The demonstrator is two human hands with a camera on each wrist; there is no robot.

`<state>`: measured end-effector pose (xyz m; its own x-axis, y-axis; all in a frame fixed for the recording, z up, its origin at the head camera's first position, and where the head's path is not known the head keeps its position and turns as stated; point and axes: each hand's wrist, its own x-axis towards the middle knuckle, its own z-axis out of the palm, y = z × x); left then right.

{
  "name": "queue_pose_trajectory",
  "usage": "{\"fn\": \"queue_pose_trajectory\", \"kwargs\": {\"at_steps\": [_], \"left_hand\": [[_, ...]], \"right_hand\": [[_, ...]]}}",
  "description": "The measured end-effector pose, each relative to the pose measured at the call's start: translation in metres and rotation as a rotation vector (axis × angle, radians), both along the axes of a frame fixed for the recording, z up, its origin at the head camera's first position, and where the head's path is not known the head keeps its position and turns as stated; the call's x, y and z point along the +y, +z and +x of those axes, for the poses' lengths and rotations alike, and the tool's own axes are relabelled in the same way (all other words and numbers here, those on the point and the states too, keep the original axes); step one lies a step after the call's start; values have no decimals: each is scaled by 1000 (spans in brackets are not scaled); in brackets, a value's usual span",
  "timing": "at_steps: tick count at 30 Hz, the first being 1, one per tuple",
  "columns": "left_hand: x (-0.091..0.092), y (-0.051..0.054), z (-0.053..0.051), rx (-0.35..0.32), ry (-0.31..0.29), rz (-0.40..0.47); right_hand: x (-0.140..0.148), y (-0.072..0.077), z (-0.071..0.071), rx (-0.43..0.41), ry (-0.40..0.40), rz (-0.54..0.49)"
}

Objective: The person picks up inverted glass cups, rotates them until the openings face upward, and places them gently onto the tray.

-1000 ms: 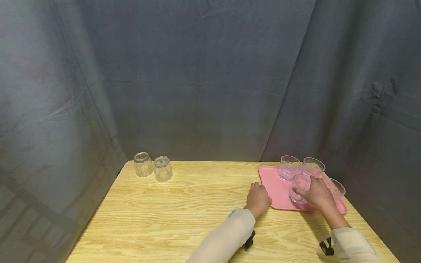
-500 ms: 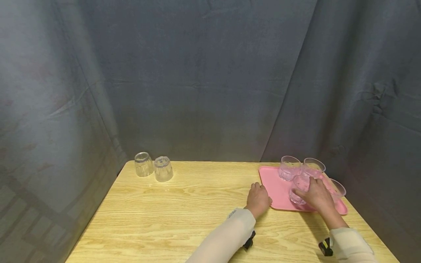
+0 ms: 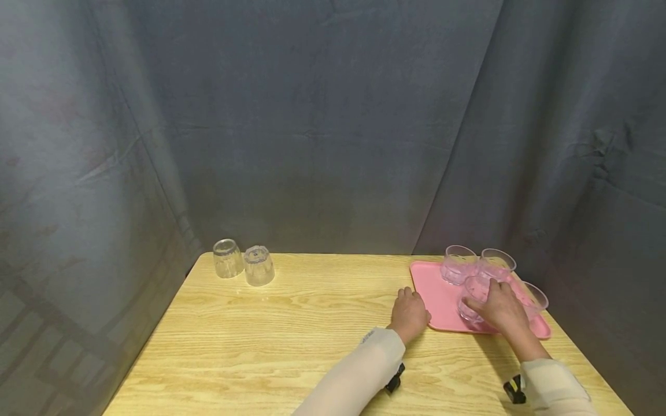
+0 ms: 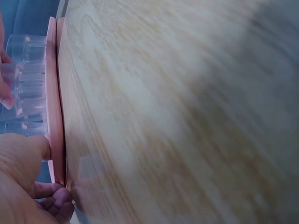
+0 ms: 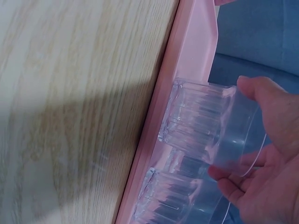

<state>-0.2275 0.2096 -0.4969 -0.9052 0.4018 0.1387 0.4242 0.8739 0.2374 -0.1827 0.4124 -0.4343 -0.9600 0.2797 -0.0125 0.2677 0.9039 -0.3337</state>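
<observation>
On the right of the table in the head view, a pink tray [image 3: 433,294] bears several clear plastic cups, all standing upright. My right hand [image 3: 500,309] grips the front-left cup [image 5: 198,123] near its rim; the right wrist view has the thumb on one side and fingertips on the other, the cup's base on the tray. Beside it stands another cup [image 5: 170,196], close to my fingers. Two more, a back-left cup [image 3: 458,266] and a back-right cup [image 3: 498,264], are behind. My left hand [image 3: 409,315] holds the tray's left edge, thumb at the rim, fingers curled by the underside.
Two clear tumblers, one [image 3: 228,259] left of the other [image 3: 258,267], stand upside down at the far left corner of the wooden table [image 3: 291,323]. Grey curtains [image 3: 312,144] hang behind and at both sides. The tray's right side lies near the table's right edge.
Almost nothing differs. The right forearm has shifted very slightly left, while both hands keep their hold on the cup and the tray.
</observation>
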Motion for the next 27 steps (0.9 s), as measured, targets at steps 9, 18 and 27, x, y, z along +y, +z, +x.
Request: {"fn": "queue_pose_trajectory", "kwargs": {"at_steps": [9, 18, 27], "left_hand": [[0, -3, 0, 29, -3, -17], [0, -1, -1, -1, -4, -4], [1, 0, -2, -39, 10, 10]], "right_hand": [[-2, 2, 1, 8, 7, -2], [-3, 2, 1, -3, -4, 5], [-4, 4, 2, 20, -3, 31]]}}
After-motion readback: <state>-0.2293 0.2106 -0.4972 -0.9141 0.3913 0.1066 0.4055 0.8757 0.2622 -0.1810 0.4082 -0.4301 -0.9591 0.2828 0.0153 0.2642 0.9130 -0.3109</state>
